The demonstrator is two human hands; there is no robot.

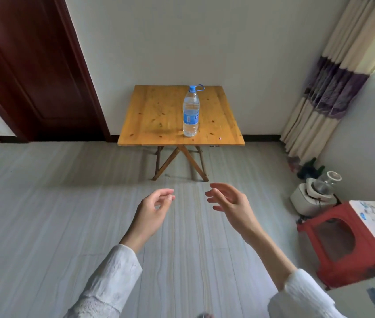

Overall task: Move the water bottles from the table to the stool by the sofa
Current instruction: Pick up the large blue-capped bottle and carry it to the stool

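One water bottle (191,111) stands upright on the wooden worktop (159,115), toward its right half and nearer the front edge than the wall. It has a blue cap with a loop and a blue label, and it holds clear water. Both my hands are raised over the grey floor (44,203), well short of the worktop and apart from each other. My left hand (153,210) is empty, its fingers loosely curled with the fingertips close to the thumb. My right hand (228,200) is empty too, fingers relaxed and slightly spread. To the right of the worktop, nearer me, sits a red stool (352,244) with a pale patterned top. A dark door (32,72) is left of the worktop, a striped curtain (333,88) right of it.
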